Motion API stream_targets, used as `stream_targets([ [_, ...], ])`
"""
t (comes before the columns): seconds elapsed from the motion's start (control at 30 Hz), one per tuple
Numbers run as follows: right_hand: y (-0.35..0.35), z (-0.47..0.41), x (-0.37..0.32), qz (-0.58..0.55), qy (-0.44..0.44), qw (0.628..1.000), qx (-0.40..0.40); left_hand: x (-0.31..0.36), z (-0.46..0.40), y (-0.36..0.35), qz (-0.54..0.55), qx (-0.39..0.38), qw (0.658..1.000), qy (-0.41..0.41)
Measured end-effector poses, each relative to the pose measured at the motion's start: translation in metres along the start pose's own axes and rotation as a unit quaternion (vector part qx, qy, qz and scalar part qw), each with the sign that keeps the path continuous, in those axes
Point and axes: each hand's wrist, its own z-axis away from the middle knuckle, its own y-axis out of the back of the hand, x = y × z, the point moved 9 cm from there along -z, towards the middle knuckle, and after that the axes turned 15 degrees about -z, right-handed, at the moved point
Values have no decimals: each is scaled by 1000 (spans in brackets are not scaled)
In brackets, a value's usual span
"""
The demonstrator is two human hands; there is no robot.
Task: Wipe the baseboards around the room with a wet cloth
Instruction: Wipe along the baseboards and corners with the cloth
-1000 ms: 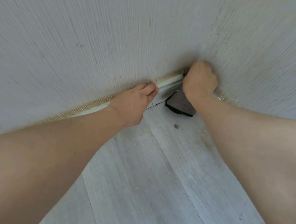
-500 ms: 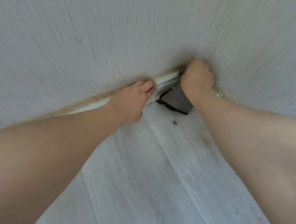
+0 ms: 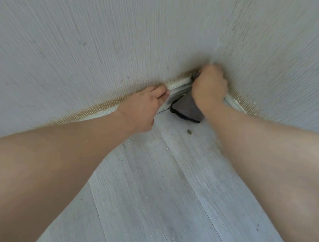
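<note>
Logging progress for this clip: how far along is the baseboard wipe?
Done: cannot tell; no stretch of baseboard looks plainly cleaner. In hand: the right hand holds the dark cloth pressed into the corner, while the left hand rests on the baseboard beside it. Left: a brownish edge runs along the wall above the trim on both sides, and a crumb lies on the floor.

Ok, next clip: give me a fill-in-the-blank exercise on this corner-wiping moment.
1. The dark grey cloth is gripped by the ____ hand.
2. The left hand rests on the white ____.
3. The cloth is pushed into the room's ____, where two walls meet.
4. A small crumb of debris lies on the grey plank ____.

Missing words: right; baseboard; corner; floor
</note>
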Motion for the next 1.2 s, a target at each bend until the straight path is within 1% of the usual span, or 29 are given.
stream_targets([
  [0.07,1,-3,2,-23,-21,999,6,-1,0,-1,6,5,1000,-1],
  [0.1,-2,1,-3,-29,-17,999,6,-2,0,-2,7,8,1000,1],
  [0.17,-9,18,-21,-19,30,999,6,-2,0,-2,8,12,1000,1],
  [0.23,-20,34,-34,-9,83,996,-19,-2,0,-1,13,16,1000,3],
  [0.33,-24,33,-35,-16,123,991,-50,-1,0,2,9,14,1000,4],
  [0.4,-18,24,-24,-27,93,995,-39,0,1,1,11,8,1000,2],
  [0.47,-8,11,-10,-40,25,999,-13,-1,0,0,19,4,1000,7],
  [0.5,-5,6,-7,-36,5,999,-5,-1,0,-1,24,3,1000,6],
  [0.57,-5,5,-10,-30,0,1000,2,0,0,-2,26,3,1000,1],
  [0.63,-9,13,-18,-36,15,999,0,-1,0,-3,26,7,1000,0],
  [0.73,-25,32,-35,-48,71,995,-44,-1,0,1,35,4,999,2],
  [0.8,-31,37,-42,-65,92,990,-87,-1,3,2,70,-17,997,2],
  [0.9,-35,35,-39,-108,84,979,-149,-4,16,3,129,-30,991,12],
  [0.97,-33,42,-37,-153,65,970,-176,-14,34,2,148,-26,987,50],
  [1.03,-33,55,-40,-218,25,955,-199,-26,51,0,211,-7,972,104],
  [1.1,-35,69,-41,-301,-46,928,-212,-36,65,1,297,26,940,164],
  [1.17,-37,83,-47,-396,-124,884,-214,-45,77,0,370,40,901,222],
  [1.2,-39,89,-49,-442,-165,855,-218,-46,81,-3,403,29,883,241],
])
